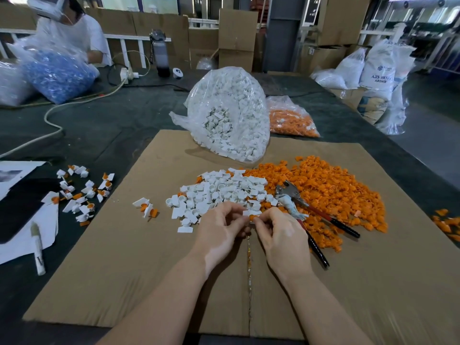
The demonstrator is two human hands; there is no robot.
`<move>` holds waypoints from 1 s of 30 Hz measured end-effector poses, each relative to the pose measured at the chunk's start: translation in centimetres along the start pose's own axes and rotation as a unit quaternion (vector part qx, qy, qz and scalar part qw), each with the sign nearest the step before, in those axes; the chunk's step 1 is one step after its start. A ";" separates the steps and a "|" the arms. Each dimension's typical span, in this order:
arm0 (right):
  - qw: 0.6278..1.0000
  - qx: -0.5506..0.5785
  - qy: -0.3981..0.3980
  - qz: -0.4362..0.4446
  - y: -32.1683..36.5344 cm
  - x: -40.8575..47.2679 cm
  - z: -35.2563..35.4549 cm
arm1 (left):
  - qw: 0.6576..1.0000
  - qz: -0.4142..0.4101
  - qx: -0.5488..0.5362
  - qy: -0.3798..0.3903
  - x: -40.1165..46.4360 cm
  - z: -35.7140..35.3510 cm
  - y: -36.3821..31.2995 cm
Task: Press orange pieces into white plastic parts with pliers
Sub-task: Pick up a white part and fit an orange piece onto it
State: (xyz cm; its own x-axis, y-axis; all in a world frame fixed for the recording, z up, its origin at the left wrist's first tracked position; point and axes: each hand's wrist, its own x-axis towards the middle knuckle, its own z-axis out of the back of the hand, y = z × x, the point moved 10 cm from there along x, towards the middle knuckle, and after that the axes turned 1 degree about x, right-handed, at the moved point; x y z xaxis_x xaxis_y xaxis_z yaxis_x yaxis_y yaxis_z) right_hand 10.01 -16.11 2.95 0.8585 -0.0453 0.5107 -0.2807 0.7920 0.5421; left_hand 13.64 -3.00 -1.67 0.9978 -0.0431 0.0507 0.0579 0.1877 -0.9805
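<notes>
While both hands (251, 227) pinch one white-and-orange part (252, 215), cardboard (124, 282) over dark table (99, 125).

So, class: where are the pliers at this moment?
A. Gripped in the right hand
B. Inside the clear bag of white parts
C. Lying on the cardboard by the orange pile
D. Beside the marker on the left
C: the pliers lie unheld at the edge of the orange pile, while both hands pinch a small part.
</notes>
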 end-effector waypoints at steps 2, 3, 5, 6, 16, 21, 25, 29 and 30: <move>1.000 -0.005 -0.002 0.008 0.2 0.0 0.1 | 1.000 -0.002 -0.001 0.003 0.0 -0.1 -0.1; 1.000 -0.005 -0.002 0.011 0.3 0.0 0.1 | 1.000 -0.003 0.003 0.005 0.0 -0.1 -0.1; 1.000 -0.005 -0.002 0.023 0.6 0.0 0.1 | 1.000 -0.010 0.014 0.010 -0.1 -0.2 -0.3; 0.999 -0.007 -0.002 0.033 0.9 0.0 0.1 | 0.999 -0.014 0.028 0.013 -0.2 -0.3 -0.4; 0.998 0.049 0.030 0.026 0.4 -0.1 -0.5 | 1.000 -0.005 -0.004 0.000 -0.2 -0.2 -0.4; 0.996 0.079 -0.012 0.031 0.6 -0.1 0.7 | 0.997 0.025 -0.075 -0.011 0.0 0.3 0.4; 0.996 0.075 -0.007 0.053 1.1 0.0 0.6 | 0.999 0.009 -0.050 -0.002 0.0 0.2 0.1; 0.995 0.066 0.006 0.070 1.5 0.0 0.4 | 0.998 0.007 -0.063 0.009 0.0 -0.1 0.0; 0.995 0.063 0.009 0.073 1.5 0.0 0.4 | 0.998 0.006 -0.068 0.011 -0.1 -0.1 0.0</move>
State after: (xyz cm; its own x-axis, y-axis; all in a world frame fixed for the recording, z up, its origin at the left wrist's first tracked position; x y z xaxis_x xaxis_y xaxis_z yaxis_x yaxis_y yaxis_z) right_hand 9.43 -15.16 4.04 0.8123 0.0759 0.5783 -0.4529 0.7069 0.5433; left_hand 13.58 -3.11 -1.64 0.9973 -0.0639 0.0364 0.0399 0.0536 -0.9978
